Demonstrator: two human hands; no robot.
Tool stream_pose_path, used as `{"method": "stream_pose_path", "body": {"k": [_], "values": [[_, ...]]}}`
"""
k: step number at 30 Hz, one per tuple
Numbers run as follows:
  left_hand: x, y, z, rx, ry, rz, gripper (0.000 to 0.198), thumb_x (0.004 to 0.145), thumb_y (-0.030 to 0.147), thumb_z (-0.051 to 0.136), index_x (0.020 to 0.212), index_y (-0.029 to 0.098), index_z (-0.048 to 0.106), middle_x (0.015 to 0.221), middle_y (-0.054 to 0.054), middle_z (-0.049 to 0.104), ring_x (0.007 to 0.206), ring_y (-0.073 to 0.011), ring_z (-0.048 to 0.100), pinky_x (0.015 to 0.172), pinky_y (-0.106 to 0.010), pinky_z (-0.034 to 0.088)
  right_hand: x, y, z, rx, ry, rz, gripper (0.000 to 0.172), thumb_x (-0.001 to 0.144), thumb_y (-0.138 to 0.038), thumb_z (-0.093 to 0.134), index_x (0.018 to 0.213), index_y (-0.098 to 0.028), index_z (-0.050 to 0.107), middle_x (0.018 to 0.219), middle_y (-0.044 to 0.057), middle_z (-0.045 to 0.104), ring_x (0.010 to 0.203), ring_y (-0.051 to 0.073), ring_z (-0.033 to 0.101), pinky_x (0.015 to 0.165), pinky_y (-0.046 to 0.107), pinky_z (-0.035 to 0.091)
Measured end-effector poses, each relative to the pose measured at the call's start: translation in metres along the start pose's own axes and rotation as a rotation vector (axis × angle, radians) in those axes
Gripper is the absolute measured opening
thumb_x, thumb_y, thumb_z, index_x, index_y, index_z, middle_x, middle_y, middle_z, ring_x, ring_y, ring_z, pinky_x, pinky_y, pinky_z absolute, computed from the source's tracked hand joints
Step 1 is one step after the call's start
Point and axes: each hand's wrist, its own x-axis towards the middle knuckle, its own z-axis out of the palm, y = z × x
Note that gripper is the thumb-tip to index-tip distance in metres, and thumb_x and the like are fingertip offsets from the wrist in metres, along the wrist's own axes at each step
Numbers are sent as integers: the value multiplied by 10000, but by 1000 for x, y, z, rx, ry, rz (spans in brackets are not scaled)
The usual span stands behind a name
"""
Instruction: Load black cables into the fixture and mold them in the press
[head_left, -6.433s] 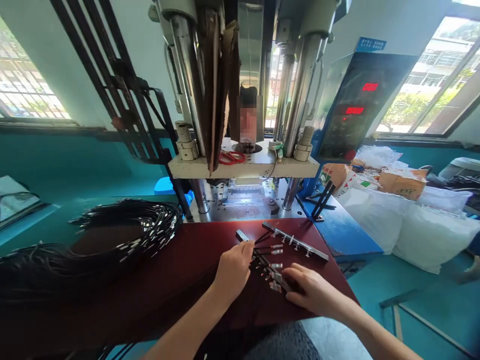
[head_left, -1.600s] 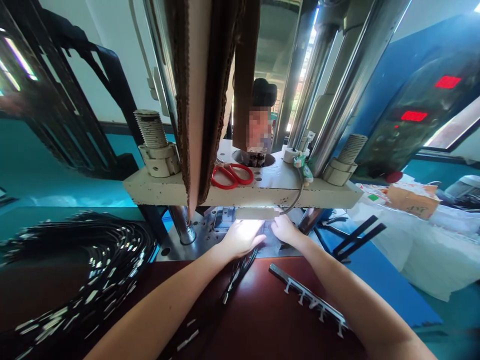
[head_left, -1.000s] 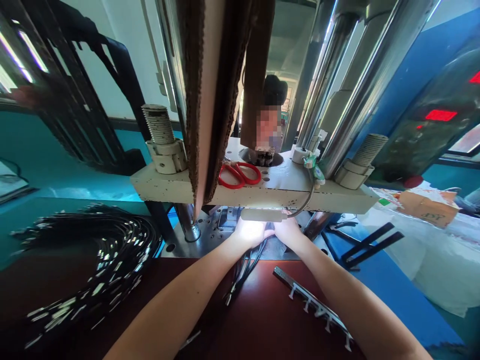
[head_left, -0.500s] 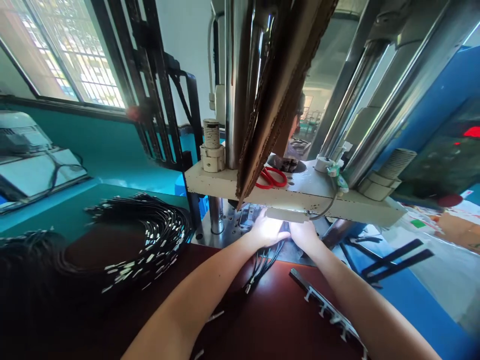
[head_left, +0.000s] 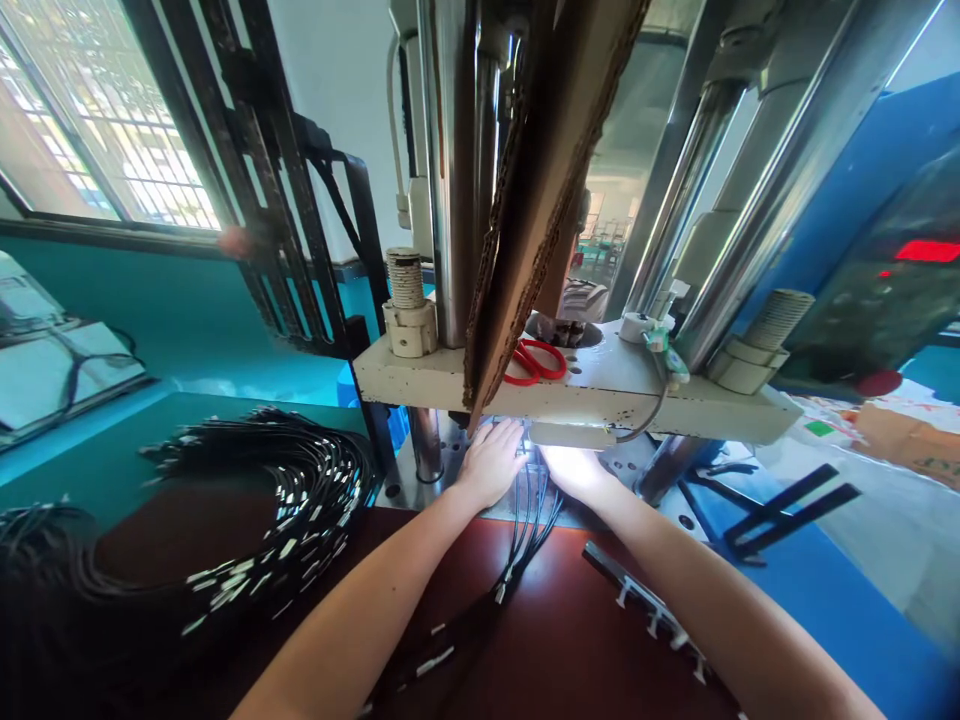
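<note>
Under the press's pale upper plate [head_left: 420, 385], my left hand [head_left: 489, 467] lies back-up with its fingers stretched forward and close together at the left side of the lit work area. Just right of the black cables [head_left: 534, 525] is my right hand [head_left: 576, 472], washed out by the lamp [head_left: 574, 435], its fingers hidden. Several cables run from between my hands over the metal bed [head_left: 495, 512] toward me. Their near part gathers at a whitish connector [head_left: 501, 592] on the dark red table. Whatever lies beneath my fingers is largely covered.
A large coil of black cables [head_left: 330, 480] with white tags lies at left. Red-handled scissors [head_left: 536, 360] rest on the upper plate beside an upright cardboard sheet [head_left: 525, 270]. A dark bar with metal T-shaped pieces [head_left: 652, 610] lies near my right forearm. Steel columns flank the work area.
My left hand has moved left, away from my right hand, and flattened out. More of the cables between the hands now shows. The whole view has shifted slightly.
</note>
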Motion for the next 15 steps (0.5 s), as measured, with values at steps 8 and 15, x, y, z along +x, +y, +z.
{"method": "stream_pose_path", "body": {"k": [8, 15], "values": [[6, -3, -2, -31, 4, 45, 316, 882, 308, 399, 1150, 208, 533, 1238, -47, 547, 1200, -188, 415, 1033, -404, 287, 5, -1, 1, 40, 17, -5, 356, 891, -84, 311, 1064, -177, 608, 922, 94, 671, 887, 232, 604, 928, 395, 386], [11, -3, -1, -18, 1, 61, 326, 895, 334, 368, 1147, 212, 535, 1224, -49, 556, 1154, -202, 449, 995, -426, 300, 3, 0, 11, 90, 6, 2, 342, 879, -90, 338, 1059, -186, 613, 926, 92, 675, 888, 240, 611, 919, 397, 405]]}}
